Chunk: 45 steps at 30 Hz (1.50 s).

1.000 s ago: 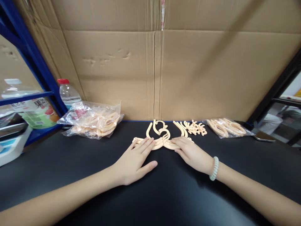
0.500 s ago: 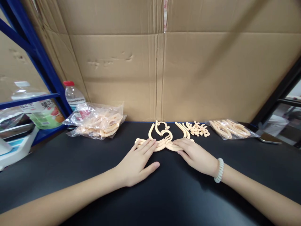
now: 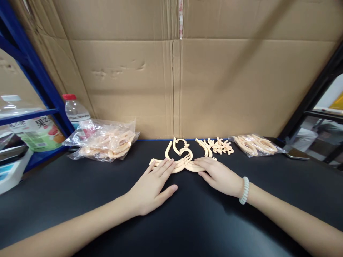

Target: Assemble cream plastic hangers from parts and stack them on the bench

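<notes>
We've got a stack of peach-coloured, hanger-shaped parts [image 3: 184, 165] on the black table [image 3: 187, 217], curved hooks [image 3: 190, 154] in the middle, and both hands are on it. Our left hand [image 3: 151, 185] lies flat over the stack's left wing [image 3: 177, 167], fingers straight, thumb out, not gripping anything. Our right hand [image 3: 221, 176] drapes over the stack's right wing [image 3: 193, 167], thumb by its front edge; honestly, we can't tell if it's pinching. Looks to us like the step in hand is pressing or lining up the layers. Next move, we'd say, calls for light, even pressure so nothing slides apart. Behind the stack, to the right, are loose curved strips [image 3: 209, 151] and a pile of small hooked bits [image 3: 220, 147]. A bulky clear bag [image 3: 107, 142] sits well left of the stack, a flatter bag [image 3: 254, 144] well right.
</notes>
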Tool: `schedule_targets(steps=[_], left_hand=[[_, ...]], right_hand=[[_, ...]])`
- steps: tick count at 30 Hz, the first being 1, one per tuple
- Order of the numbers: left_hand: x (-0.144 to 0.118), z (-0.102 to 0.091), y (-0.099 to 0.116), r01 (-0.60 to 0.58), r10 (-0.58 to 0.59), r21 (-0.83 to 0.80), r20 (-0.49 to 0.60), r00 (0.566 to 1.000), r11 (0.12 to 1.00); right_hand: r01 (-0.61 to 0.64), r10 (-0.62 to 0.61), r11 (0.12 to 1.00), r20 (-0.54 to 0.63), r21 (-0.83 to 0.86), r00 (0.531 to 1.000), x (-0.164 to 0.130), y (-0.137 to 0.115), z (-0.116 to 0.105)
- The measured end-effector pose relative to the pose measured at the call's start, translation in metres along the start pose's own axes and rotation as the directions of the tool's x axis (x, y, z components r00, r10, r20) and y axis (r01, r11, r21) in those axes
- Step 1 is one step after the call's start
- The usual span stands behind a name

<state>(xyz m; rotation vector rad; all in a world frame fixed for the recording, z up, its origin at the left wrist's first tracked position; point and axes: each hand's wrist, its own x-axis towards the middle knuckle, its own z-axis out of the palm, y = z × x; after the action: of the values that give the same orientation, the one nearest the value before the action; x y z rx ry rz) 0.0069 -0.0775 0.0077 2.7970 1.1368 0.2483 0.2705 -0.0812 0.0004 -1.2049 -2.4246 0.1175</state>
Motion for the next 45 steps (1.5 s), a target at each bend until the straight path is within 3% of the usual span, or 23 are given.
schedule_targets(steps=[17,29,45], left_hand=[[-0.0014,0.0021,0.0018,-0.05,0.058,0.094,-0.077,0.995,0.994],[-0.0017,-0.0035,0.0093,-0.164,0.172,0.065,-0.16,0.972,0.984],[-0.0016,-0.0015,0.0085,-0.199,0.202,0.037,-0.178,0.963,0.979]], right_hand=[[0.013,-0.012,1.0,-0.035,0.026,0.999,0.0,0.0004,-0.0022],[0.023,-0.023,1.0,-0.015,-0.014,1.0,-0.0003,-0.0019,-0.0051],[0.035,-0.035,0.996,0.003,-0.083,0.999,-0.0012,-0.0011,-0.005]])
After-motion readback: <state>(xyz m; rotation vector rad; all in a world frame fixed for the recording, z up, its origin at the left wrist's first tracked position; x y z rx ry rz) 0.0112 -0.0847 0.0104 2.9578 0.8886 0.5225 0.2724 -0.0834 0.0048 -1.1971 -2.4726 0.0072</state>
